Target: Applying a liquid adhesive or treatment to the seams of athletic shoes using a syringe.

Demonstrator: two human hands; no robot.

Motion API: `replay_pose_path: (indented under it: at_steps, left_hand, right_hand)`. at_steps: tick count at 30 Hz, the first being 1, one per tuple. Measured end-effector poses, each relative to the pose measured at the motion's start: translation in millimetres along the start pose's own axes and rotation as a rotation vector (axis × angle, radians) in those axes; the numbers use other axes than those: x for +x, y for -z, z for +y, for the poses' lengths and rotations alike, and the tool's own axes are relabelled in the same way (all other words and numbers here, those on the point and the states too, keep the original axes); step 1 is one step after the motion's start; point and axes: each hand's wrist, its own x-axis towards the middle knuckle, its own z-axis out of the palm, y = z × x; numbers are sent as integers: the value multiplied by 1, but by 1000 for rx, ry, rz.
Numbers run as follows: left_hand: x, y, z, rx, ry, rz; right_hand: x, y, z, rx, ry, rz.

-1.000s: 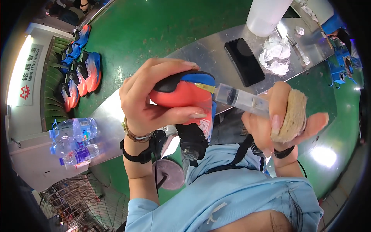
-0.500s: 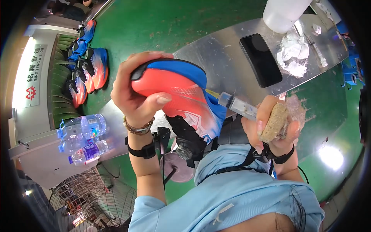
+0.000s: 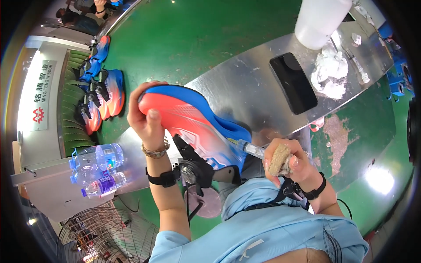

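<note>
My left hand (image 3: 147,118) grips the toe end of a red and blue sports shoe (image 3: 193,125), thumb pressed on its red side. The shoe is held on its side above a metal stand (image 3: 197,171). My right hand (image 3: 289,160) holds a clear syringe (image 3: 250,147) together with a tan sponge block (image 3: 278,158). The syringe's needle tip touches the blue heel edge of the shoe.
A shiny metal table (image 3: 245,87) carries a black phone (image 3: 293,82), a white plastic container (image 3: 319,19) and crumpled white wads (image 3: 331,76). More matching shoes (image 3: 103,94) line a green conveyor on the left. Water bottles (image 3: 96,168) lie on a grey shelf below them.
The shoe has been turned from its toe facing me onto its side and lowered. My right hand with syringe and sponge dropped, and the needle now meets the heel edge.
</note>
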Motion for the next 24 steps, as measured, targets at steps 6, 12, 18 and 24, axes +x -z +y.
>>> replay_pose_path:
  at_steps: [6, 12, 18, 24]
  left_hand:
    - [-1, 6, -18, -52, 45, 30]
    - [-9, 6, -29, 4, 182, 122]
    - [-25, 15, -49, -40, 366, 275]
    - [-55, 27, -52, -84, 751, 460]
  right_hand:
    - [-13, 4, 0, -43, -31, -7]
    - [-25, 10, 1, -63, -47, 62]
    - [-24, 11, 5, -90, -51, 100]
    - [-2, 1, 12, -119, -61, 227]
